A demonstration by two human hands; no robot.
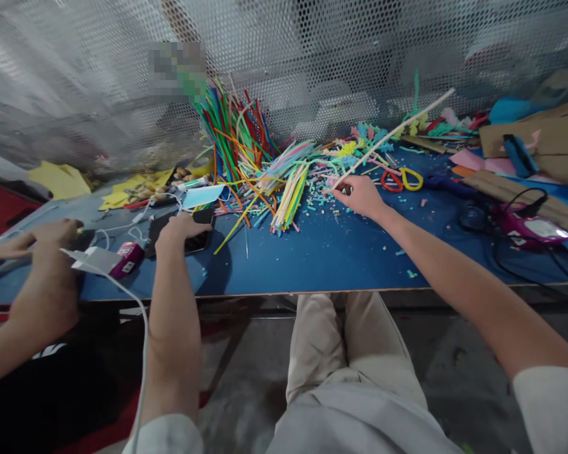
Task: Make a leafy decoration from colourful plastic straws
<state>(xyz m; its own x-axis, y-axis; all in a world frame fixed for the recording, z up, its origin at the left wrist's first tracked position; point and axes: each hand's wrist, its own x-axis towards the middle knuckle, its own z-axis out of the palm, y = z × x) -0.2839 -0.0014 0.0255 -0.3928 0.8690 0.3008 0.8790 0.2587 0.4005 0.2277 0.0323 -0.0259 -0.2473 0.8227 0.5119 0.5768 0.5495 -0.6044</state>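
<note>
My right hand (pixel 357 195) is closed in a pinch on one end of a long pale pipe cleaner (pixel 400 129), which slants up to the right. Just left of that hand lies a bundle of cream and yellow pipe cleaners (pixel 289 200) on the blue table (pixel 284 268). My left hand (pixel 176 228) is on a black phone (pixel 199 242), its thumb across the top and the other fingers mostly hidden. A blue face mask (pixel 202 197) lies behind the phone. Tiny coloured clippings surround the bundle.
Many coloured pipe cleaners (pixel 239 135) stand against the perforated metal screen (pixel 341 57). Red-and-yellow-handled scissors (pixel 402 180) lie beyond my right hand. A magenta device with cords (pixel 530 227) and cardboard (pixel 544 142) are at right. Another person's hand (pixel 52 246) is at left, near a white cable (pixel 144 353).
</note>
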